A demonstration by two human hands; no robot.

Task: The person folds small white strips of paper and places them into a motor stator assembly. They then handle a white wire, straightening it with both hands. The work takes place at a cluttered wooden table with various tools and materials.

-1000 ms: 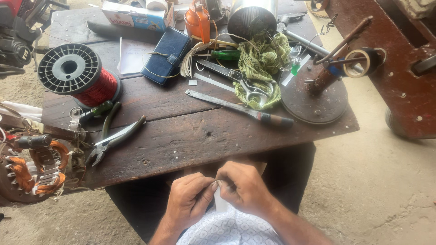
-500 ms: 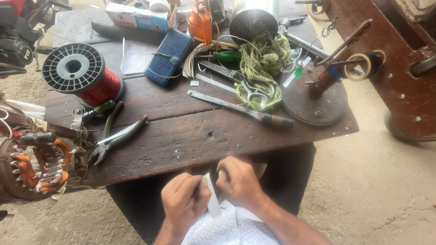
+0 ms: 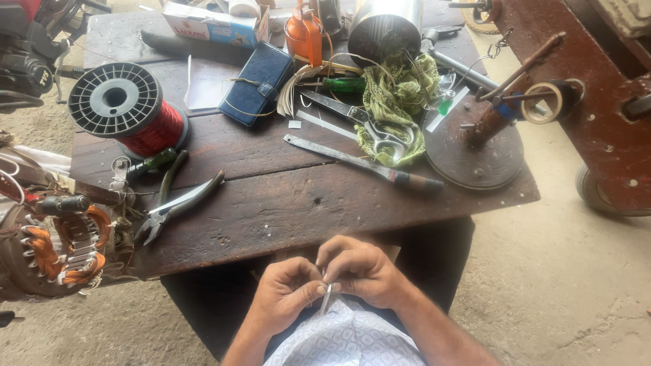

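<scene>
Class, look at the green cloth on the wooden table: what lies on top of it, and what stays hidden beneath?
Scissors lie across the green cloth, handles resting on its lower folds. Whatever is beneath the cloth, apart from the wooden table, is covered.

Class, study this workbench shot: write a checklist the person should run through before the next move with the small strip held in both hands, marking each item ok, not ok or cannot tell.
1. Strip pinched by both the left hand and the right hand: ok.
2. Hands held off the table, over the lap: ok.
3. Pliers lying near the front edge, jaws toward the stator: ok.
4. Long file lying flat, handle on the table: ok.
5. Strip's length and condition: cannot tell, mostly hidden by fingers.
6. Red wire spool standing upright: ok.
</scene>
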